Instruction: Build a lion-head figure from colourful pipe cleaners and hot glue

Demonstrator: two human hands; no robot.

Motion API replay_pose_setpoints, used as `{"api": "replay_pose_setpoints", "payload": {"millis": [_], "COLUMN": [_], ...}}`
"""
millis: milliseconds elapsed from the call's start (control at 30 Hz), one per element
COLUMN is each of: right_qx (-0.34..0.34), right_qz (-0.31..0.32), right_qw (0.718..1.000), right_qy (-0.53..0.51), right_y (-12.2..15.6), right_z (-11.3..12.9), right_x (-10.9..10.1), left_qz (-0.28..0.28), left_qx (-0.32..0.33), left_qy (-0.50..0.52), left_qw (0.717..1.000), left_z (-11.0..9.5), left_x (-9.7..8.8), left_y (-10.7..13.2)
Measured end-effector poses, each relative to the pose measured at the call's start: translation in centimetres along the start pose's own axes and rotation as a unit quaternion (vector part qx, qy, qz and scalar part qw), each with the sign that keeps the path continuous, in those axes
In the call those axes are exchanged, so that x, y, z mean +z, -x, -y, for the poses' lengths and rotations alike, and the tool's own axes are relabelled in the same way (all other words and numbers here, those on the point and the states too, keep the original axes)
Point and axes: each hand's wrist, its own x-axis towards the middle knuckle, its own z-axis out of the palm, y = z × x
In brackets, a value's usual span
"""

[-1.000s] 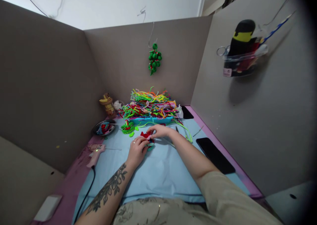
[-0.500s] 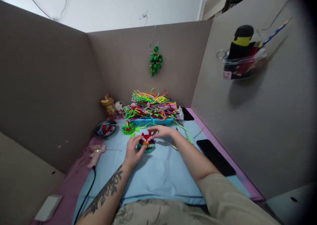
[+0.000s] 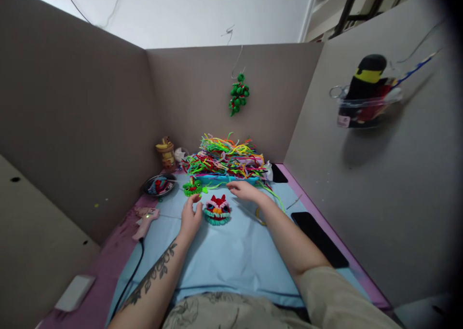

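A small red, pink and teal pipe-cleaner figure (image 3: 217, 210) sits upright on the light blue sheet (image 3: 224, 256). My left hand (image 3: 190, 215) hovers just left of it, fingers spread and empty. My right hand (image 3: 246, 190) is just behind and right of the figure, fingers stretched out, holding nothing. A green pipe-cleaner figure (image 3: 193, 187) lies beyond my left hand. Behind both stands a blue tray piled with coloured pipe cleaners (image 3: 227, 161).
A pink glue gun (image 3: 145, 219) with a black cord lies at the left. A dark dish (image 3: 158, 185) with scraps and a small yellow jar (image 3: 166, 154) stand at the back left. A black phone (image 3: 320, 239) lies at the right. Grey partition walls surround the desk; a green ornament (image 3: 238, 95) hangs on the back one.
Both hands let go of the red figure and drew apart; it now stands free on the sheet. The view shifted slightly right and up.
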Motion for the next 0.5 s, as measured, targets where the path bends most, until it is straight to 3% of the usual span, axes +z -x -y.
{"api": "replay_pose_setpoints", "payload": {"millis": [133,267,400,500], "right_qx": [0.076,0.148,0.177,0.149], "right_qz": [0.006,0.076,0.042,0.001], "right_qw": [0.997,0.986,0.978,0.978], "right_qy": [0.023,0.009,-0.097,-0.148], "right_y": [2.2,4.8,5.7,5.3], "right_z": [1.7,2.0,1.7,1.4], "right_x": [0.2,2.5,4.7,6.0], "left_qz": [0.059,0.103,0.148,0.142], "left_qx": [0.011,-0.010,-0.026,-0.057], "left_qy": [0.007,-0.025,-0.033,-0.053], "left_qw": [0.998,0.994,0.988,0.987], "left_z": [0.6,0.9,0.9,0.9], "left_x": [0.4,0.6,0.9,0.8], "left_y": [0.0,-0.1,-0.3,-0.4]}}
